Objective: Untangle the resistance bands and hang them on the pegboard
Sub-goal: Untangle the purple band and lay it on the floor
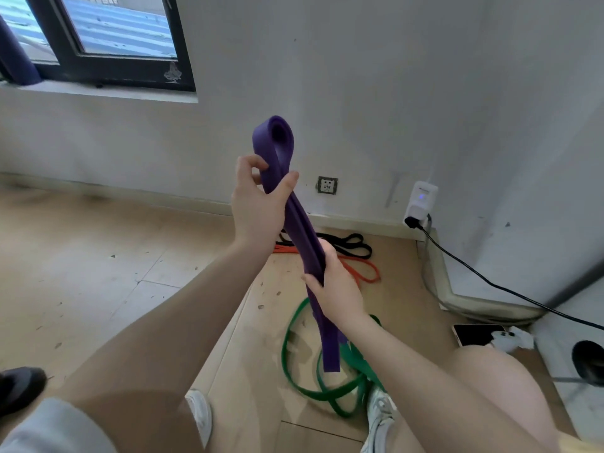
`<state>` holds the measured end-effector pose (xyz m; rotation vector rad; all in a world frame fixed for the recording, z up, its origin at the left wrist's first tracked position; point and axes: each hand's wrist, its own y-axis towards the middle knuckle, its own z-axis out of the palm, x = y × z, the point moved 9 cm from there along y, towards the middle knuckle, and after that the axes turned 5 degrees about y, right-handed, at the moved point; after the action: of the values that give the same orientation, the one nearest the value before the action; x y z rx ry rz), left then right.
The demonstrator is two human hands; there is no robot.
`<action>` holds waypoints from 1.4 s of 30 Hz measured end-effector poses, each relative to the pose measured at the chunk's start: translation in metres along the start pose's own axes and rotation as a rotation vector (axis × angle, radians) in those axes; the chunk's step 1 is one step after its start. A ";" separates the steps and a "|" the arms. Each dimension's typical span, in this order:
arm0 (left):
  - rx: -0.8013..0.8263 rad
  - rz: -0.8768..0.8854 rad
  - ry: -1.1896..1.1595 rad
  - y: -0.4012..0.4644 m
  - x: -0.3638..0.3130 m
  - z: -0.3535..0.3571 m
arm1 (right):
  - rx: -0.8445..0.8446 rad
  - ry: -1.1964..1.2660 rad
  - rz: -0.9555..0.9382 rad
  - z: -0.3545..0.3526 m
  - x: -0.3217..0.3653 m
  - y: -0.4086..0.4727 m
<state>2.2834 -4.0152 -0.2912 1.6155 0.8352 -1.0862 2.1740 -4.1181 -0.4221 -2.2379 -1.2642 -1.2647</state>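
Purple band [299, 230] held doubled above the floor [98, 273], left hand [258, 204] pinching below its upper loop, right hand [333, 282] gripping lower; the dangling end may snag the green band [294, 380] lying beneath, re-tangling both.
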 end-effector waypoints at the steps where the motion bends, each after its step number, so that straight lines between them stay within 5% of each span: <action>1: -0.019 -0.020 -0.039 0.002 0.001 0.000 | 0.035 -0.011 0.031 0.001 -0.013 -0.002; 7: -0.212 -0.244 -0.247 0.013 0.042 -0.012 | 0.084 -0.037 0.088 -0.015 -0.052 0.005; 10: -0.356 -0.465 -0.285 0.014 0.104 -0.025 | 0.044 -0.321 -0.098 -0.037 -0.050 0.027; 15: -0.479 -0.852 -0.251 -0.011 0.225 -0.016 | 0.307 -0.860 -0.289 -0.015 -0.087 0.056; 24: -0.384 -1.164 -0.023 -0.010 0.437 0.039 | 0.655 -0.885 -0.147 0.068 -0.230 0.115; 34: -0.303 -1.313 0.473 0.023 0.585 0.070 | 0.715 -0.819 0.142 0.176 -0.380 0.180; 42: -0.135 -1.047 0.761 0.072 0.600 0.088 | 0.719 -0.832 0.075 0.188 -0.405 0.201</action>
<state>2.5436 -4.1080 -0.8354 1.4531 2.3734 -1.0023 2.3435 -4.3478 -0.8200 -2.2080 -1.5137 0.2420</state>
